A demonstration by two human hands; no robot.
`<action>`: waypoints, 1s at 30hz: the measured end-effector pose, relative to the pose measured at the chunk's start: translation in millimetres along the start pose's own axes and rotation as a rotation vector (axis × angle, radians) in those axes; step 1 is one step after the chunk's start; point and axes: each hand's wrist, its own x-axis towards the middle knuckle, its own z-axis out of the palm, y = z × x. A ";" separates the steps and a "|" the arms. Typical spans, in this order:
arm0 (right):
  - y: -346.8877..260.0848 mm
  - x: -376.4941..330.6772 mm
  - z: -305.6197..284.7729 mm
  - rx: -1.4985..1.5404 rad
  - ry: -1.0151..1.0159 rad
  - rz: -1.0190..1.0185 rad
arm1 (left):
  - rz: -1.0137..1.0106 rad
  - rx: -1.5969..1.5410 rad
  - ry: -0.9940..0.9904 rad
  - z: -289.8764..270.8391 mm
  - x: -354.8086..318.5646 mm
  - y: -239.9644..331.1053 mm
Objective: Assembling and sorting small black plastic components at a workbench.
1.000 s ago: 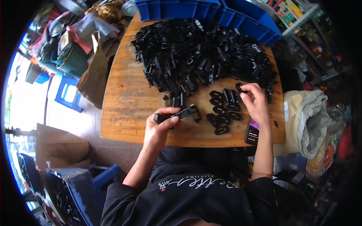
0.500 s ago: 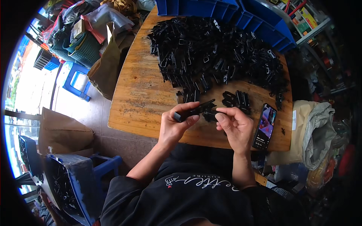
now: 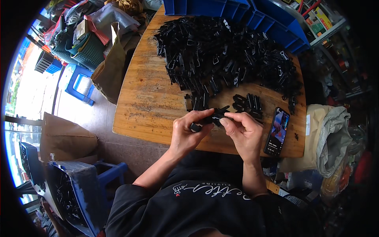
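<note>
My left hand [image 3: 187,132] is closed around a long black plastic part [image 3: 195,127], whose dark end sticks out below the fingers. The part's other end points up and to the right, over the table. Close by on the right, my right hand [image 3: 245,134] has its thumb and index finger pinched together at that far end; what lies between those fingertips is too small and dark to make out. Beyond both hands spreads a large heap of black plastic parts [image 3: 221,55]. A small group of similar parts [image 3: 248,104] lies just past my right hand.
The wooden table [image 3: 138,98] carries a phone [image 3: 277,132] with a lit screen, right of my right hand. Blue crates [image 3: 209,8] stand at the far edge. Paper sacks [image 3: 65,138] and a blue stool [image 3: 81,85] are on the left; a lined sack [image 3: 333,138] is on the right.
My left hand has shifted slightly right and tilted the black part, bringing it closer to my right hand. The right fingertips have moved slightly left and now meet the part's end.
</note>
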 end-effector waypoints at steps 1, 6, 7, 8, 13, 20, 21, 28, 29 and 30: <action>0.5 -0.2 0.0 -0.011 0.000 -0.012 | 0.000 -0.001 -0.001 0.3 0.5 0.8; -1.8 2.2 -2.3 0.028 -0.021 0.023 | 0.074 0.043 0.025 0.2 0.2 1.3; -1.9 2.8 -3.1 0.077 -0.030 0.065 | 0.075 0.043 0.026 0.4 0.5 2.1; -1.0 2.8 -3.0 0.061 -0.020 0.065 | 0.111 0.087 0.036 1.4 0.6 3.6; -2.7 3.3 -3.0 0.017 -0.016 0.053 | 0.117 0.110 0.054 3.3 -0.2 2.4; -0.8 3.0 -2.3 0.046 -0.003 0.044 | 0.113 0.114 0.057 3.2 0.9 0.6; -0.8 3.1 -2.4 0.045 -0.002 0.045 | 0.117 0.124 0.049 2.6 0.9 0.4; 0.9 2.9 1.5 -0.005 -0.003 -0.028 | 0.086 0.105 0.040 6.8 -0.9 -2.4; -0.2 3.2 3.7 -0.024 0.012 -0.085 | 0.066 0.036 0.047 7.1 -0.9 -6.3; -0.3 3.8 3.5 -0.027 0.013 -0.085 | 0.046 -0.032 0.054 7.0 -0.5 -6.8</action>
